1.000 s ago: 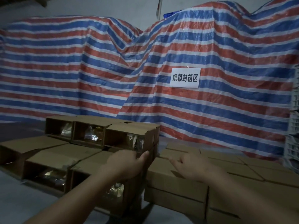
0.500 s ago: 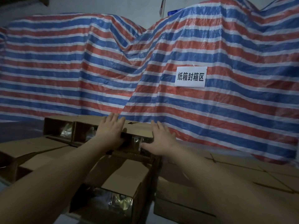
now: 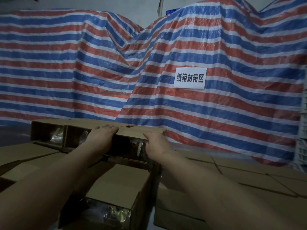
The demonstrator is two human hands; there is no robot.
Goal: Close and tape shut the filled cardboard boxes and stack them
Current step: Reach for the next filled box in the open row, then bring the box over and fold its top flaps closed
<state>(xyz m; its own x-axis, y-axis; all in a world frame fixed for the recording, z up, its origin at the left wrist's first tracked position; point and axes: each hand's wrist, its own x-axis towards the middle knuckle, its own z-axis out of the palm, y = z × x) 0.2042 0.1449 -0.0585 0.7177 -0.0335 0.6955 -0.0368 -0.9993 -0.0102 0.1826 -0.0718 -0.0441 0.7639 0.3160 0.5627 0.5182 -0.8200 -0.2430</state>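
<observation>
Striped tarpaulin (image 3: 99, 72) in blue, red and white closes off the back of the scene, with a white sign (image 3: 190, 78) pinned to it; I read the layout from near to far. Nearest me, an open box (image 3: 116, 185) lies on its side, its mouth towards me and shiny wrapped contents showing. To its right sit closed boxes (image 3: 232, 176) in a flat layer. Beyond, at arm's reach, is the target box (image 3: 132, 131), top right of a row of open boxes (image 3: 49, 131), its long axis running left to right across my view. My left hand (image 3: 101, 136) lies over its top left edge, fingers extended flat on the cardboard. My right hand (image 3: 154, 143) grips the front top edge near the right corner, fingers curled over the lip. Both hands are equally near, bracketing the opening. I judge the coming move a pull towards me; the near open box stands directly in that path. No tape is visible.
</observation>
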